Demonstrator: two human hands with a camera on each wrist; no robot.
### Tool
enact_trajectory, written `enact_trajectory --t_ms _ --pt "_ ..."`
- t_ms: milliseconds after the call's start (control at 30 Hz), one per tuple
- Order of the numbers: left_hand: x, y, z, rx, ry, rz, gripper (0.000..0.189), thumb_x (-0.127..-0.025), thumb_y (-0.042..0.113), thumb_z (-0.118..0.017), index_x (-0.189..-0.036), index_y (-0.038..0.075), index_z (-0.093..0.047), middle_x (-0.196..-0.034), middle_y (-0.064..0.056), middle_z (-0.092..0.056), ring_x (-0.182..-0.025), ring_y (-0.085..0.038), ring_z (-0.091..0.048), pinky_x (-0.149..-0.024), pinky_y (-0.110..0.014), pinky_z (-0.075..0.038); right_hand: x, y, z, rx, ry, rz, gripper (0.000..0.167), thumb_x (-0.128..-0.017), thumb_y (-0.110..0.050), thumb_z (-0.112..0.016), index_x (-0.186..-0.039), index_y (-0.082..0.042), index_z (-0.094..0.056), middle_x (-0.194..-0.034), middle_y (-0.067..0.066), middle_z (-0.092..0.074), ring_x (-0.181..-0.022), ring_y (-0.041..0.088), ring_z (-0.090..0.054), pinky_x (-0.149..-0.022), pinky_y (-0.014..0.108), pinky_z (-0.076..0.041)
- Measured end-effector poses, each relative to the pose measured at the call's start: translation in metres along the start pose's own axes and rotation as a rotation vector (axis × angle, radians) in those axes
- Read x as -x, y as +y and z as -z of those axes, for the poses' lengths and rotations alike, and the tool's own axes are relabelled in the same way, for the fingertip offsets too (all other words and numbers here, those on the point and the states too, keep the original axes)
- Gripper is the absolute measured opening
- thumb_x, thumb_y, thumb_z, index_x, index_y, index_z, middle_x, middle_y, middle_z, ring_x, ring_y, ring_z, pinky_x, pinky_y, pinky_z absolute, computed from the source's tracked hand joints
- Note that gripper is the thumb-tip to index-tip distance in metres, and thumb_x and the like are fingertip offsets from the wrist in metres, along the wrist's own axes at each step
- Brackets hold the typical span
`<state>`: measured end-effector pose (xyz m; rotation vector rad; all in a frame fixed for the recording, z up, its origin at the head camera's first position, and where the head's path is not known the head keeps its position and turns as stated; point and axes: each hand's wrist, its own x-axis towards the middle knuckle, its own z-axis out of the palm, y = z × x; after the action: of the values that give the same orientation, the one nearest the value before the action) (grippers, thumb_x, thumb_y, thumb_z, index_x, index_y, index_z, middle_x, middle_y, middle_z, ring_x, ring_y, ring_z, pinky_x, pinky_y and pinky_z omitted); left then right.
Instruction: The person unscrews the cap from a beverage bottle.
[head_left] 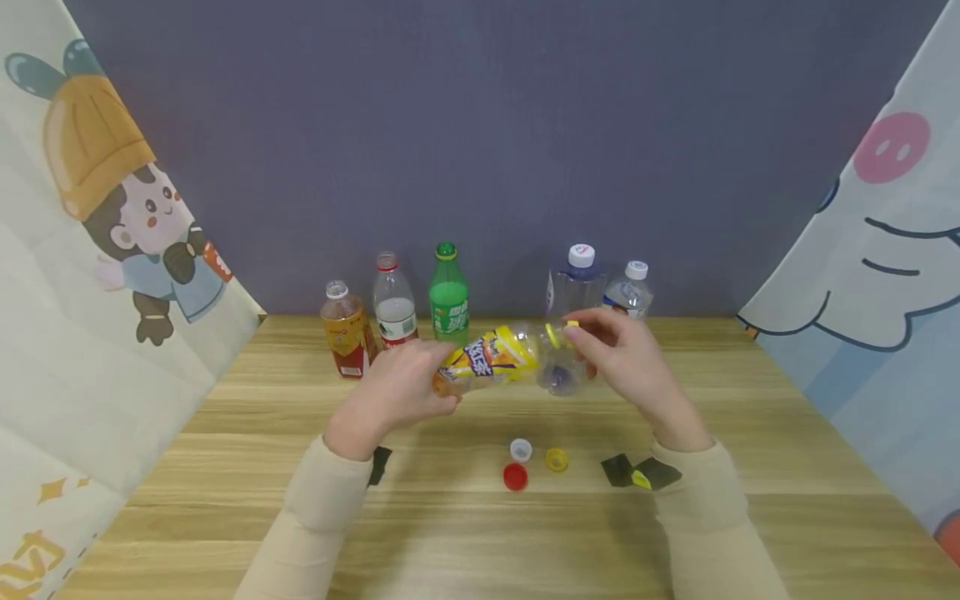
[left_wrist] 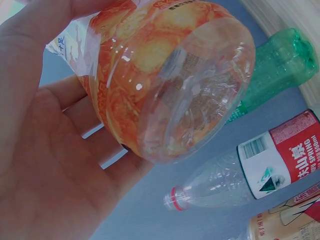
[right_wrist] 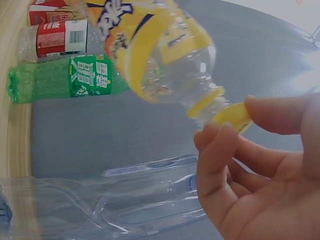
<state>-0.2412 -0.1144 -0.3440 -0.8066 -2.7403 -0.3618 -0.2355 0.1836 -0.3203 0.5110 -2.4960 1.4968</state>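
Note:
My left hand grips the lower end of a clear plastic drink bottle with a yellow and orange label. The bottle is held tilted above the table, its neck towards the right. At that neck my right hand pinches a yellow bottle cap between thumb and fingers. In the right wrist view the cap sits at the bottle's mouth, slightly askew; whether its thread is engaged I cannot tell. The left wrist view shows the bottle's clear base, with the thumb and fingers around the label.
Along the back stand an orange-red labelled bottle, a red-ringed clear bottle, a green bottle and two white-capped bottles, one large, one smaller. White, red and yellow caps lie in front.

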Motion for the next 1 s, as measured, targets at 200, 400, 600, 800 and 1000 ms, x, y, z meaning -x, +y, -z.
enact_trajectory --t_ms 200,400,600,800,1000 --pt "-0.004 -0.003 -0.002 0.04 -0.052 0.054 0.044 -0.077 0.028 -0.084 -0.113 0.012 -0.066 -0.099 0.001 -0.069 -0.079 -0.015 -0.06 -0.062 -0.034 -0.052 0.004 -0.003 0.006 0.005 0.017 0.003 0.033 -0.099 -0.019 -0.068 -0.123 0.003 -0.064 -0.102 0.018 -0.066 -0.075 0.022 -0.064 -0.065 0.029 -0.057" --pt "-0.008 -0.006 -0.006 0.07 -0.063 0.073 0.049 -0.077 0.031 -0.084 -0.119 0.011 -0.066 -0.103 0.0 -0.069 -0.082 -0.015 -0.061 -0.069 -0.036 -0.053 0.008 -0.003 0.007 0.02 -0.022 -0.014 0.035 -0.094 -0.015 -0.074 -0.122 0.002 -0.062 -0.106 0.015 -0.068 -0.088 0.028 -0.069 -0.076 0.031 -0.058" --pt "-0.014 -0.007 -0.014 0.103 -0.036 0.063 0.051 -0.078 0.033 -0.084 -0.12 0.011 -0.066 -0.105 -0.001 -0.07 -0.086 -0.016 -0.063 -0.076 -0.039 -0.055 0.012 0.003 0.005 0.076 -0.112 0.01 0.042 -0.092 -0.014 -0.076 -0.128 0.002 -0.063 -0.115 0.015 -0.069 -0.098 0.025 -0.067 -0.081 0.031 -0.056" --pt "-0.016 -0.007 -0.029 0.165 0.041 0.108 0.057 -0.079 0.036 -0.085 -0.124 0.008 -0.064 -0.11 -0.006 -0.071 -0.097 -0.022 -0.066 -0.084 -0.043 -0.056 0.018 0.018 -0.005 0.096 -0.238 0.05 0.037 -0.088 -0.003 -0.074 -0.123 0.007 -0.065 -0.113 0.016 -0.068 -0.101 0.028 -0.068 -0.082 0.03 -0.058" --pt "-0.021 -0.008 -0.05 0.344 0.087 0.229 0.062 -0.081 0.032 -0.084 -0.132 0.006 -0.06 -0.119 -0.011 -0.069 -0.105 -0.026 -0.066 -0.087 -0.044 -0.055 0.025 0.029 -0.012 0.153 -0.345 0.027 0.034 -0.084 0.005 -0.073 -0.117 0.006 -0.066 -0.109 0.012 -0.071 -0.101 0.028 -0.069 -0.085 0.034 -0.058"
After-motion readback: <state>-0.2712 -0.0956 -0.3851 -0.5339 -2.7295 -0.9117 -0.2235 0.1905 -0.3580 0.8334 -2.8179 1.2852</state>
